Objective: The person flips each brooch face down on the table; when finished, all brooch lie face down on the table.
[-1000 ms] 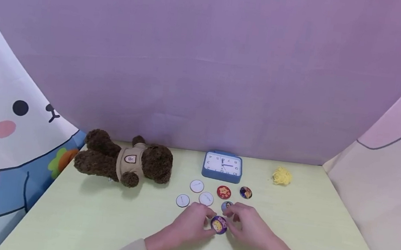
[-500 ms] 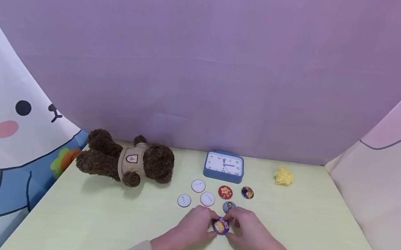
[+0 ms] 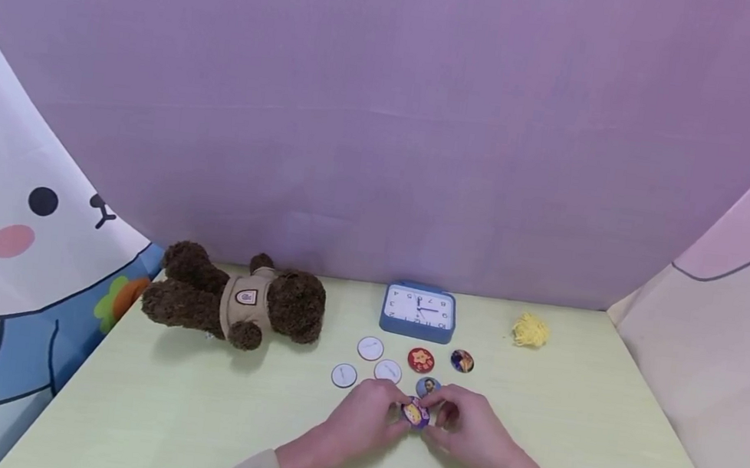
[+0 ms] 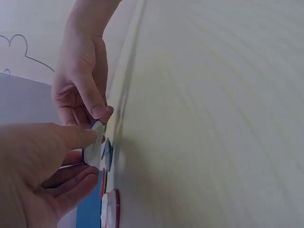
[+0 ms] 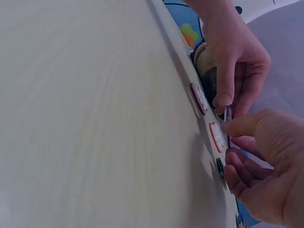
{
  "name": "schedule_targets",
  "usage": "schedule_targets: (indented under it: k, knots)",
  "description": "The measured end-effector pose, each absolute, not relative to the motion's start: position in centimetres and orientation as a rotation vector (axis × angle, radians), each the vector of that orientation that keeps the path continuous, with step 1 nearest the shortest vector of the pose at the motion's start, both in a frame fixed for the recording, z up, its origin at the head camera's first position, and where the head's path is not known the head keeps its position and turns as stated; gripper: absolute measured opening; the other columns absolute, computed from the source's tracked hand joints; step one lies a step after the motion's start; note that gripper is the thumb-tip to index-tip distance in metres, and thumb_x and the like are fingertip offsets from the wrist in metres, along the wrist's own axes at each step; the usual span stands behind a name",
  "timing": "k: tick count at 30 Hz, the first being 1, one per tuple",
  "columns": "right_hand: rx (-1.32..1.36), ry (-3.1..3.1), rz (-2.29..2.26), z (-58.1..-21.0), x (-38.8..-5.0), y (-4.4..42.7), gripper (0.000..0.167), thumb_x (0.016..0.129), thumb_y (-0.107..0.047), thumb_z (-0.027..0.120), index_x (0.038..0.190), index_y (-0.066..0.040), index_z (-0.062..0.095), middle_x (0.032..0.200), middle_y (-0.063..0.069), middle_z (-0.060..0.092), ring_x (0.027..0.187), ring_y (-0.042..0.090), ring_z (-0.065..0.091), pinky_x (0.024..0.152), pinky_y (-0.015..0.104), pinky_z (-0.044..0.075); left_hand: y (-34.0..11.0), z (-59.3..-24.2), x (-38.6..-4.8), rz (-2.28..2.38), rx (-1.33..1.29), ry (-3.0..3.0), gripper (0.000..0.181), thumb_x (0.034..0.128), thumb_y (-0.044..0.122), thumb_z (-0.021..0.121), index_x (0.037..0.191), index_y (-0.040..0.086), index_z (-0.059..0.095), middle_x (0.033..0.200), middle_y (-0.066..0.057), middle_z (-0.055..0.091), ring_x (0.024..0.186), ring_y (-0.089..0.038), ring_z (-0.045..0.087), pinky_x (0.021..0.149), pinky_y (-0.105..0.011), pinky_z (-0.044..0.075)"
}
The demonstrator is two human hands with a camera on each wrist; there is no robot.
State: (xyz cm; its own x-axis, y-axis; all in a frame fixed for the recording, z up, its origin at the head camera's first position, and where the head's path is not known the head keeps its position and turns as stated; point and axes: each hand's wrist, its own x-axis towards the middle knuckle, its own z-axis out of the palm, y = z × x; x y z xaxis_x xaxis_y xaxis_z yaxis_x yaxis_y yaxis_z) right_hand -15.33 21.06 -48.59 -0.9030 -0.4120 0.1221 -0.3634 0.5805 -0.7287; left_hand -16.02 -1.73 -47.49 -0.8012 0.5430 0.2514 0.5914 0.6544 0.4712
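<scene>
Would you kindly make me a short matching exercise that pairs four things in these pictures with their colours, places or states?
Things
1. teddy bear
2. clock
3. shaggy ball
4. purple badge

Descriptions
A. yellow, resting to the right of the clock
B. pinched between the left hand and the right hand
C. dark brown, lying down
D. blue-framed, with a white face

Right pairs: 1-C, 2-D, 3-A, 4-B

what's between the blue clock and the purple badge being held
The head view shows the red star badge and, nearer the purple badge, the blue badge. Beyond them, bare tabletop shows before the blue clock.
</scene>
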Motion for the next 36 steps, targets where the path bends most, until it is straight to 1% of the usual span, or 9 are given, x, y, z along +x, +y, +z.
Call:
schedule_targets:
  k: [4, 8, 11, 14, 17, 19, 24, 29, 36]
  knots:
    - [-0.576, 2.589, -1.403, -47.8, -15.5, 21.4, 0.027, 0.088, -0.011, 0.084, 0.114, -0.013, 0.075, 0.091, 0.005, 0.072, 0.075, 0.006, 0.063, 0.066, 0.022, 0.056, -2.1, -46.7, -16.1, -0.917, -0.956, -2.679, 0.019, 0.0896, 0.019, 0.086, 0.107, 0.014, 0.083, 0.092, 0.0, 0.08, 0.078, -0.007, 0.068, 0.071, -0.009, 0.052]
    - [-0.514, 2.397, -1.606, -47.1, -15.7, 21.6, 0.024, 0.095, -0.01, 0.078, 0.117, -0.004, 0.073, 0.105, 0.019, 0.073, 0.079, 0.009, 0.067, 0.069, 0.022, 0.057, -2.5, -45.9, -16.2, -1.005, -0.958, -2.574, 0.018, 0.0919, 0.019, 0.084, 0.108, 0.012, 0.082, 0.094, -0.004, 0.081, 0.081, -0.016, 0.074, 0.074, -0.013, 0.057]
    - [-0.494, 2.299, -1.699, -46.5, -15.7, 21.6, 0.027, 0.098, -0.009, 0.073, 0.121, 0.003, 0.069, 0.117, 0.026, 0.071, 0.085, 0.011, 0.068, 0.074, 0.022, 0.059, -2.9, -45.0, -16.4, -1.059, -0.947, -2.543, 0.017, 0.0939, 0.018, 0.082, 0.109, 0.009, 0.081, 0.098, -0.005, 0.082, 0.082, -0.015, 0.077, 0.076, -0.014, 0.06]
    - [-0.478, 2.248, -1.726, -45.9, -15.7, 21.4, 0.028, 0.101, -0.01, 0.069, 0.123, 0.008, 0.066, 0.112, 0.023, 0.07, 0.084, 0.009, 0.066, 0.075, 0.022, 0.058, -3.1, -44.5, -16.6, -1.106, -0.944, -2.516, 0.015, 0.0952, 0.013, 0.08, 0.108, 0.005, 0.08, 0.099, -0.006, 0.082, 0.081, -0.01, 0.077, 0.075, -0.011, 0.059]
    - [-0.45, 2.227, -1.728, -45.4, -15.7, 21.2, 0.028, 0.103, -0.011, 0.066, 0.121, 0.01, 0.064, 0.104, 0.016, 0.07, 0.081, 0.009, 0.063, 0.076, 0.023, 0.057, -3.1, -44.2, -16.8, -1.17, -0.952, -2.493, 0.011, 0.0951, 0.009, 0.079, 0.104, 0.003, 0.08, 0.091, -0.008, 0.082, 0.074, -0.005, 0.074, 0.07, -0.008, 0.057]
    - [-0.428, 2.232, -1.728, -45.2, -15.7, 21.1, 0.027, 0.104, -0.012, 0.065, 0.12, 0.01, 0.064, 0.101, 0.014, 0.07, 0.08, 0.01, 0.063, 0.077, 0.023, 0.057, -3.0, -44.1, -16.8, -1.204, -0.955, -2.492, 0.011, 0.0949, 0.007, 0.078, 0.104, 0.001, 0.08, 0.087, -0.009, 0.081, 0.07, -0.003, 0.072, 0.066, -0.007, 0.055]
    - [-0.368, 2.262, -1.747, -45.0, -15.6, 20.8, 0.025, 0.105, -0.012, 0.065, 0.117, 0.01, 0.061, 0.103, 0.018, 0.07, 0.078, 0.011, 0.064, 0.075, 0.023, 0.057, -2.9, -43.9, -16.8, -1.238, -0.943, -2.519, 0.021, 0.0945, 0.006, 0.078, 0.114, -0.001, 0.078, 0.083, -0.008, 0.08, 0.068, 0.0, 0.069, 0.065, -0.008, 0.054]
    - [-0.372, 2.293, -1.76, -45.1, -15.5, 20.8, 0.028, 0.105, -0.01, 0.064, 0.126, 0.007, 0.057, 0.1, 0.019, 0.07, 0.075, 0.012, 0.063, 0.07, 0.023, 0.056, -2.8, -43.9, -16.7, -1.247, -0.943, -2.549, 0.031, 0.0907, 0.01, 0.083, 0.12, 0.001, 0.077, 0.085, -0.007, 0.08, 0.07, 0.0, 0.067, 0.067, -0.011, 0.057]
    - [-0.494, 2.357, -1.76, -45.6, -15.3, 20.2, 0.036, 0.103, -0.005, 0.064, 0.138, 0.002, 0.057, 0.09, 0.014, 0.067, 0.069, 0.007, 0.06, 0.063, 0.024, 0.054, -3.3, -44.2, -16.6, -1.2, -0.952, -2.611, 0.041, 0.0835, 0.014, 0.091, 0.121, 0.004, 0.078, 0.092, -0.006, 0.079, 0.077, -0.01, 0.072, 0.071, -0.012, 0.057]
